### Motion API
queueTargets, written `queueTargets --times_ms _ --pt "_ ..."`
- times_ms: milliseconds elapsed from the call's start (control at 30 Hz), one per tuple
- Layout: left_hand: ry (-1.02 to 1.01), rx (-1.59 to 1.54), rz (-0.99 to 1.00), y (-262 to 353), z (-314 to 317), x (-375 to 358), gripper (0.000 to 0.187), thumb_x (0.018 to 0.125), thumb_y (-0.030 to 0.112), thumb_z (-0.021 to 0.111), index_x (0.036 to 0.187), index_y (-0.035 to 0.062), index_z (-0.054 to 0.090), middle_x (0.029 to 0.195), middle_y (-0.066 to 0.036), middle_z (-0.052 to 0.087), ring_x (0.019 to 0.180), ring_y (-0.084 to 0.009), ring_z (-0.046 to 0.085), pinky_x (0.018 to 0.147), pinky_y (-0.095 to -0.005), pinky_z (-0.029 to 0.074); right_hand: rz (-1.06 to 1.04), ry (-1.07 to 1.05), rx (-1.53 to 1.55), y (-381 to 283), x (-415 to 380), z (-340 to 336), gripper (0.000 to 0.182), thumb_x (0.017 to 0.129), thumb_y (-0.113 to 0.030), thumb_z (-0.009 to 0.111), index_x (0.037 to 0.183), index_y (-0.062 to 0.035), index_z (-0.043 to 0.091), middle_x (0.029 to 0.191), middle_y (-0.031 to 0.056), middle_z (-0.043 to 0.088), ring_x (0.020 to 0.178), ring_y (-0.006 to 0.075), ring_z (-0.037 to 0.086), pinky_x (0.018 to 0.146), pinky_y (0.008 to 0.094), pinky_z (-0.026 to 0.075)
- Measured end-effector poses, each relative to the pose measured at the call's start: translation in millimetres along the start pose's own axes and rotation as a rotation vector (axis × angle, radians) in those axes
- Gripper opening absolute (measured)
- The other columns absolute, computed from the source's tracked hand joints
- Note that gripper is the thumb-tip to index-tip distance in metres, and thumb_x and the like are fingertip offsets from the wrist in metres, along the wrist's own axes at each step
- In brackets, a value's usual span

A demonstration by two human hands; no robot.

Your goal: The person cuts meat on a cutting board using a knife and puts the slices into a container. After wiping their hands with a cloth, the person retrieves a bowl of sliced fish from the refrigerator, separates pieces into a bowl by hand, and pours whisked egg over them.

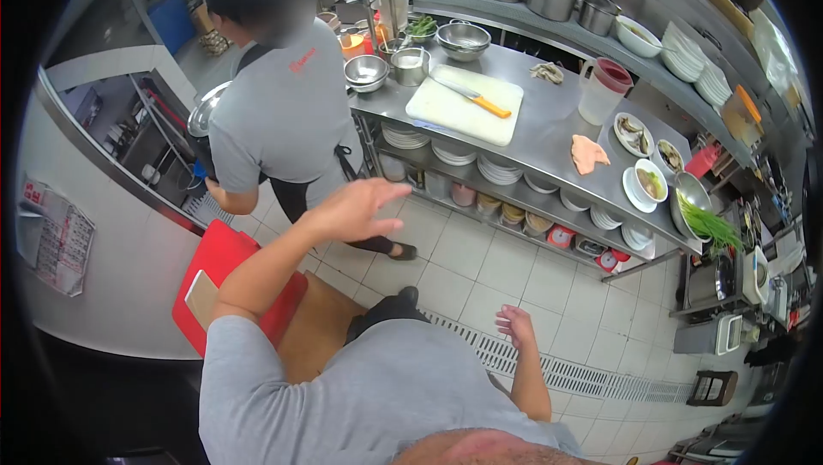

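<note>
My left hand [360, 210] is raised in front of me with its fingers stretched out, holding nothing. It hovers over the tiled floor, between a co-worker [287, 96] in a grey shirt and the steel worktable [549, 114]. Hanging lower on the other side, my right hand [516, 326] has its fingers loosely spread and holds nothing that I can see. Neither hand touches the worktable. On that table lies a white cutting board [437, 112] with a yellow-handled knife [490, 106] resting across it. A piece of orange-pink cloth or similar [588, 154] lies further right.
A red chair [206, 264] stands close by on the left, under my left forearm. Metal bowls [367, 72], a pitcher [603, 92] and plates of food [633, 135] stand on the worktable. A drain grate [557, 368] crosses the floor.
</note>
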State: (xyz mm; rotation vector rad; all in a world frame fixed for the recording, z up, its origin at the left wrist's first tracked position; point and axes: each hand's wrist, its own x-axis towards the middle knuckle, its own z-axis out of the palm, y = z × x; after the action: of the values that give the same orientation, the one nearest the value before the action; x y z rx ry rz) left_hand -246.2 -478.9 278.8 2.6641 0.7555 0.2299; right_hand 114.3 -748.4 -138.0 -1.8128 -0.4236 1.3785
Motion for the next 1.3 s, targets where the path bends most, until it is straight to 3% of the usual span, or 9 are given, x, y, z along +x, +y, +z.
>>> queueTargets --times_ms 67,100,400,500,633,700,933,1167,1300 --pt "0.033 -0.061 -0.099 -23 -8 10 0.06 0.086 0.028 0.073 0.14 0.0093 0.054 0.107 -0.015 0.065 0.089 -0.0284 0.067 0.079 -0.039 0.054 0.028 -0.107 0.11 -17 19 22 0.052 0.087 -0.035 0.077 0.125 -0.0015 0.065 0.107 0.0081 0.071 0.092 0.0158 0.066 0.072 0.0306 0.051" --pt "0.049 -0.092 -0.113 -38 -13 15 0.06 0.087 0.026 0.073 0.14 0.0088 0.054 0.106 -0.015 0.065 0.087 -0.0269 0.067 0.079 -0.0382 0.054 -0.058 -0.089 -0.123 -40 19 38 0.048 0.089 -0.033 0.075 0.124 -0.0015 0.066 0.105 0.0062 0.072 0.088 0.0147 0.066 0.073 0.0289 0.052" --pt "0.284 -0.315 -0.279 -218 -57 34 0.05 0.09 0.019 0.072 0.136 0.0052 0.058 0.098 -0.009 0.068 0.081 -0.0157 0.063 0.073 -0.0311 0.053 -0.061 -0.201 -0.122 -175 83 133 0.04 0.096 -0.027 0.068 0.124 0.0014 0.063 0.103 0.0094 0.072 0.085 0.0159 0.068 0.07 0.0287 0.054" --pt "0.301 -0.449 -0.355 -274 -91 45 0.046 0.094 0.021 0.07 0.135 0.0045 0.059 0.096 -0.004 0.068 0.081 -0.0113 0.061 0.074 -0.0295 0.053 -0.019 -0.248 -0.161 -215 106 158 0.039 0.097 -0.027 0.066 0.124 0.0016 0.063 0.102 0.0108 0.072 0.083 0.0159 0.068 0.07 0.0284 0.054" --pt "0.4 -0.693 -0.257 -375 -131 68 0.041 0.099 0.028 0.065 0.131 0.0039 0.061 0.098 0.001 0.068 0.082 -0.0073 0.061 0.072 -0.0237 0.05 -0.006 -0.312 -0.197 -266 144 201 0.039 0.099 -0.028 0.064 0.124 0.0013 0.063 0.101 0.0123 0.073 0.081 0.016 0.068 0.069 0.028 0.054" --pt "0.428 -0.665 -0.36 -404 -172 86 0.041 0.1 0.032 0.063 0.13 0.0046 0.062 0.099 0.0 0.069 0.082 -0.0073 0.062 0.068 -0.0215 0.048 -0.016 -0.338 -0.189 -301 153 220 0.04 0.099 -0.03 0.062 0.124 0.0011 0.062 0.1 0.0128 0.073 0.081 0.0161 0.068 0.069 0.0275 0.054" --pt "0.653 -0.598 -0.48 -512 -298 201 0.043 0.101 0.041 0.056 0.124 0.0062 0.066 0.103 -0.004 0.071 0.08 -0.0082 0.063 0.063 -0.0201 0.044 -0.068 -0.467 -0.133 -381 208 267 0.041 0.101 -0.028 0.059 0.129 0.003 0.059 0.099 0.0141 0.073 0.08 0.0159 0.068 0.069 0.0276 0.053" --pt "0.697 -0.543 -0.517 -611 -386 356 0.041 0.098 0.044 0.061 0.119 0.0089 0.069 0.103 -0.005 0.071 0.077 -0.0107 0.06 0.057 -0.0275 0.046 -0.133 -0.674 -0.117 -474 267 303 0.041 0.1 -0.024 0.061 0.132 0.0022 0.057 0.1 0.0121 0.074 0.082 0.015 0.068 0.072 0.0279 0.053" --pt "0.669 -0.474 -0.535 -657 -412 430 0.037 0.094 0.043 0.067 0.115 0.0127 0.07 0.099 -0.001 0.07 0.076 -0.0106 0.058 0.056 -0.026 0.043 -0.191 -0.739 -0.183 -521 293 319 0.041 0.099 -0.023 0.061 0.132 0.0014 0.058 0.099 0.0107 0.074 0.082 0.0152 0.068 0.071 0.0276 0.052"
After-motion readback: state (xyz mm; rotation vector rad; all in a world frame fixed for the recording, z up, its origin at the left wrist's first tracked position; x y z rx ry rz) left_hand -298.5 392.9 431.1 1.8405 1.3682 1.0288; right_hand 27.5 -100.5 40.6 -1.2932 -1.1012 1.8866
